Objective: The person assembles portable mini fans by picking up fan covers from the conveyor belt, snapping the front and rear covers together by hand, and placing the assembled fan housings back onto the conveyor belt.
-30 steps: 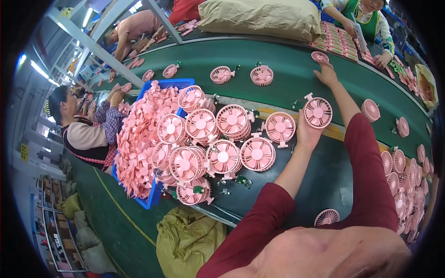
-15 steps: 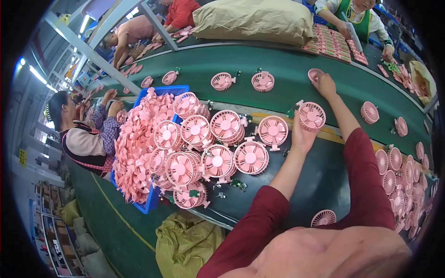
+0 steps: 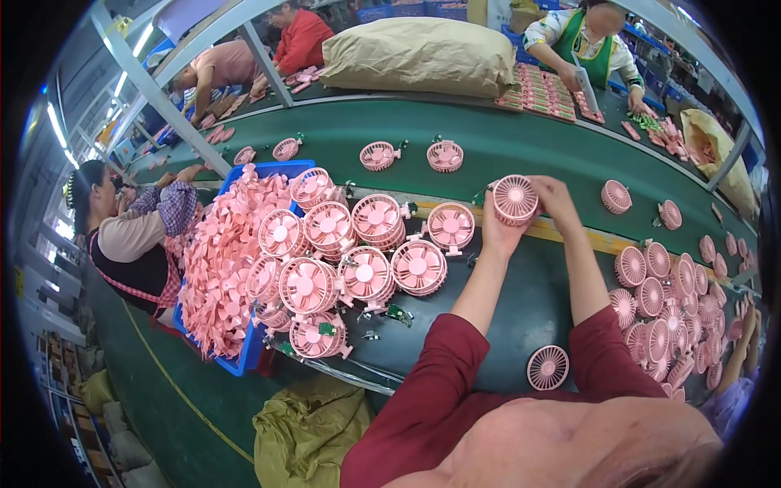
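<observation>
A pink round fan head [image 3: 515, 199] is between my two hands above the near edge of the belt, its slatted grille facing up. My left hand [image 3: 500, 234] holds it from below and the left, with a bit of green circuit board showing beside the fingers. My right hand [image 3: 556, 202] grips its right side; its fingertips are partly hidden behind the rim. To the left, several pink fan heads [image 3: 377, 220] with blades showing are stacked on the dark work surface [image 3: 455, 342], small green circuit boards [image 3: 399, 315] among them. A loose round grille [image 3: 547, 368] lies close to my body.
A blue bin [image 3: 248, 354] heaped with pink fan blades [image 3: 224, 268] stands at left. The green conveyor belt [image 3: 325, 175] carries spaced fan parts. Many grilles [image 3: 651, 305] are piled at right. Co-workers sit at left and across the belt, near a large paper sack [image 3: 419, 55].
My right hand has come back from the belt with a round grille to my left hand. The grille now covers the fan head's blades. The view has shifted slightly.
</observation>
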A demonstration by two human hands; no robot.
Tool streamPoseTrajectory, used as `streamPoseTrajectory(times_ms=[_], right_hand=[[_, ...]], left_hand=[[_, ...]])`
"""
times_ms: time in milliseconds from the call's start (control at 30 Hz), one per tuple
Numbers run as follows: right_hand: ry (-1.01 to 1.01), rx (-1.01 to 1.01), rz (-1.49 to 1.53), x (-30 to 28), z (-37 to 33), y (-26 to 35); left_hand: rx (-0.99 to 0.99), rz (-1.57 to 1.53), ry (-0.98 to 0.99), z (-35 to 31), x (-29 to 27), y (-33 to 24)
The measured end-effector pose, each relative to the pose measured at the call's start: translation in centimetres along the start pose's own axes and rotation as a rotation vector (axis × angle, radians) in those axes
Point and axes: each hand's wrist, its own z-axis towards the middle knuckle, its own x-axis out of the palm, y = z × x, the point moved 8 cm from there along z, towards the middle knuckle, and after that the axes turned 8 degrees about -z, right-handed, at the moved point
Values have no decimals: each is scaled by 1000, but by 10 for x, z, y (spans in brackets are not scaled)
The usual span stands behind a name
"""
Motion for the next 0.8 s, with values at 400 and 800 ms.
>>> streamPoseTrajectory(times_ms=[400, 800], right_hand=[[-62, -550, -555, 36, -62, 33], [112, -78, 322, 51, -47, -4]], left_hand=[[140, 286, -158, 1, -5, -5], [1074, 1451, 14, -49, 82, -13]])
